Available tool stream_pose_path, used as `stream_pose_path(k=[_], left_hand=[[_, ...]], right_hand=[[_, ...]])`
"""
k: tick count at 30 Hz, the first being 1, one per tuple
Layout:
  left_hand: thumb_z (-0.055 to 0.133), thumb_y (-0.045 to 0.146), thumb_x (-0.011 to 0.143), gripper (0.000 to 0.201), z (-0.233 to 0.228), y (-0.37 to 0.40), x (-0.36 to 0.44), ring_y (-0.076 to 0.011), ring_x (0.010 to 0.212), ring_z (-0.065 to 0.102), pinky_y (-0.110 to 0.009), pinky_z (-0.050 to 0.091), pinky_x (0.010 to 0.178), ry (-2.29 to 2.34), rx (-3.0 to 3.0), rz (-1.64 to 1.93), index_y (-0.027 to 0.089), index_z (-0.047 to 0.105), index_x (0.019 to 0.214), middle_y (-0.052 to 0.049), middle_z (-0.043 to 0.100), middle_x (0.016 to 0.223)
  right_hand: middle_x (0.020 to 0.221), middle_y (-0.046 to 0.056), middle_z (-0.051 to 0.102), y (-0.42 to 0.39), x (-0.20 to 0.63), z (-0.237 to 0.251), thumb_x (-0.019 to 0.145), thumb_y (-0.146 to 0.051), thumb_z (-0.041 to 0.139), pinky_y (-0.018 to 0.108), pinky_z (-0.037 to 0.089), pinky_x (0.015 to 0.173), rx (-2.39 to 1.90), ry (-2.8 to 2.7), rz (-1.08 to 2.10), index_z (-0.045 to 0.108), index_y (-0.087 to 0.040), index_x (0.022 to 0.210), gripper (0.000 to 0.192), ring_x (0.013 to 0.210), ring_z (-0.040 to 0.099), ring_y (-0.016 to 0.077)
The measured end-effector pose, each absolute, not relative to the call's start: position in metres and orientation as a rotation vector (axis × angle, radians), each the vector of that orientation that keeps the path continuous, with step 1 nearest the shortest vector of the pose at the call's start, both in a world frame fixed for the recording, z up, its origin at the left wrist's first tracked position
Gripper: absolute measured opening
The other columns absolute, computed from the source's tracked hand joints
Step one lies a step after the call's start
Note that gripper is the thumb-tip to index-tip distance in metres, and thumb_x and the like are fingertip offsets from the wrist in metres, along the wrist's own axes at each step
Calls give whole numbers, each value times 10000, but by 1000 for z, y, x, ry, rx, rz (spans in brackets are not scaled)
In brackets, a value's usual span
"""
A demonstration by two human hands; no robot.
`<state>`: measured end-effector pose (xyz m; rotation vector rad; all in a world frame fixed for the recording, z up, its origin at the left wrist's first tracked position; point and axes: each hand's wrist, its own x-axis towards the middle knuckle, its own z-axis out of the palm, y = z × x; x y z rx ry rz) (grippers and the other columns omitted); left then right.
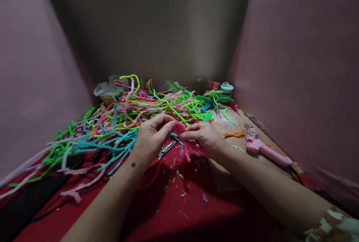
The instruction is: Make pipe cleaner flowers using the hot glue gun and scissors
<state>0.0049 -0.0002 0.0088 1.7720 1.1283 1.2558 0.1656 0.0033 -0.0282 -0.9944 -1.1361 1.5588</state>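
Small coloured fluff scraps lie on the red cloth near the front edge of the table. Above them, the left hand and the right hand both pinch a fuzzy pink pipe-cleaner piece between their fingertips, at the table's middle. Metal scissors lie under the left hand. A pink plastic glue gun rests on brown cardboard at the right edge. Behind, a big heap of multicoloured pipe cleaners spreads toward the far-left corner.

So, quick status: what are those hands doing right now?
Left hand and right hand pinch pink fuzzy piece. Scissors below. Pipe-cleaner pile behind.
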Motion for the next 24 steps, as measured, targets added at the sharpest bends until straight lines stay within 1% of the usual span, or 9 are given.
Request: stream_pose_path(k=[3,6,9,13,17,19,21,24], left_hand=[[599,269,774,123,8,1,5,-62,468,409,-185,334,439,1136,1761,1260,148,618,777,51,506,566],[591,249,780,114,7,1,5,-69,519,453,-191,363,487,1166,1881,1249,148,641,794,25,588,662],[572,243,796,129,5,1,5,-87,582,505,-201,385,545,1218,2045,1250,148,655,771,9,623,691],[549,246,819,151,0,2,4,-104,637,547,-218,407,613,1231,2229,1293,144,646,765,-11,646,727],[523,240,833,151,-3,2,5,-118,670,570,-230,420,648,1227,2348,1319,146,627,778,-25,652,748],[515,239,832,154,-4,2,5,-123,668,572,-236,424,649,1239,2367,1321,149,621,767,-26,652,741],[511,244,829,159,-4,3,5,-124,659,570,-239,426,648,1269,2348,1307,156,622,756,-21,652,734],[529,273,813,163,-4,5,2,-124,642,565,-241,429,638,1368,2229,1290,166,638,754,-7,645,711]], right_hand=[[503,-26,550,6,167,-33,569,-267,793,245,271,457,-979,-1168,1557,693,-143,659,183,404,391,58],[514,-25,550,7,167,-34,571,-247,787,251,291,478,-982,-1168,1551,700,-142,667,167,419,397,60],[493,-35,528,5,166,-32,574,-240,771,247,274,473,-1009,-1179,1544,701,-138,660,152,412,382,54],[468,-47,508,2,164,-30,576,-229,744,240,226,448,-1060,-1212,1489,694,-137,636,120,394,343,47],[438,-58,475,-2,163,-27,588,-202,704,236,195,437,-1086,-1276,1433,663,-138,565,79,389,322,41],[431,-60,468,-2,163,-27,597,-214,699,237,185,433,-1102,-1293,1444,656,-140,564,92,383,316,41],[426,-64,459,-1,164,-28,615,-250,708,239,178,427,-1106,-1301,1465,663,-142,603,117,377,310,44],[427,-68,433,0,164,-30,645,-315,719,242,170,419,-1079,-1335,1481,645,-142,613,191,378,298,47]])
